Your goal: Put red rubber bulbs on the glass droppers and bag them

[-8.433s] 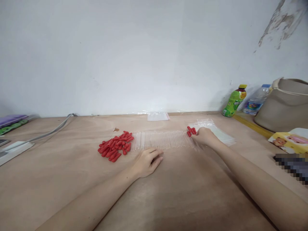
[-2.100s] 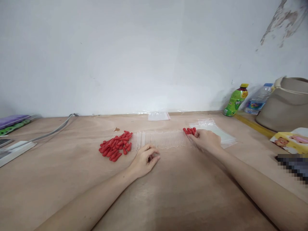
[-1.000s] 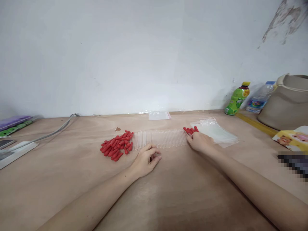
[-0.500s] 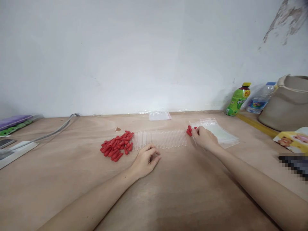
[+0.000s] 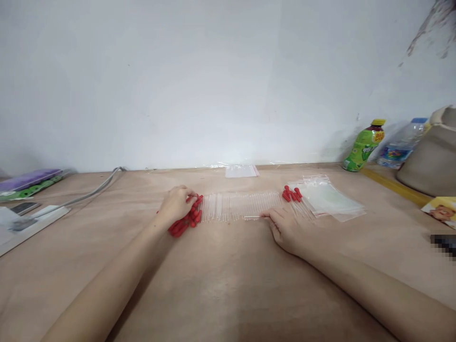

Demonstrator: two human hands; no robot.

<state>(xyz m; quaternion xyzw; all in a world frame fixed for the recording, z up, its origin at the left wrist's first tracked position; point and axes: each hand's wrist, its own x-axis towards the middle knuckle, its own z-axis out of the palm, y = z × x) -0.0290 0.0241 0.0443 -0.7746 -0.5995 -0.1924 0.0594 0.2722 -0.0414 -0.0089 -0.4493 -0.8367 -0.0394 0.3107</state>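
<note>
My left hand point(image 5: 175, 205) is over the pile of red rubber dropper bulbs point(image 5: 180, 227), its fingers curled down on a bulb at the pile's right side and partly hiding the heap. A row of clear glass tubes point(image 5: 231, 204) lies side by side just right of the pile. At the row's near right edge my right hand point(image 5: 285, 229) pinches the end of one glass tube point(image 5: 252, 217), which points left. Beyond that hand lie several droppers, red bulbs point(image 5: 292, 194) fitted on glass tubes point(image 5: 302, 209).
Clear zip bags point(image 5: 329, 197) lie right of the droppers, and another bag point(image 5: 242, 171) by the wall. Farther right stand a green bottle point(image 5: 364, 147), a water bottle point(image 5: 399, 145) and a grey bin point(image 5: 427, 159). A cable point(image 5: 89, 194) runs to a white power strip point(image 5: 42, 223) on the left.
My left hand has moved left and back from in front of the tubes onto the bulb pile. My right hand has left the droppers, coming left and nearer to the tube row.
</note>
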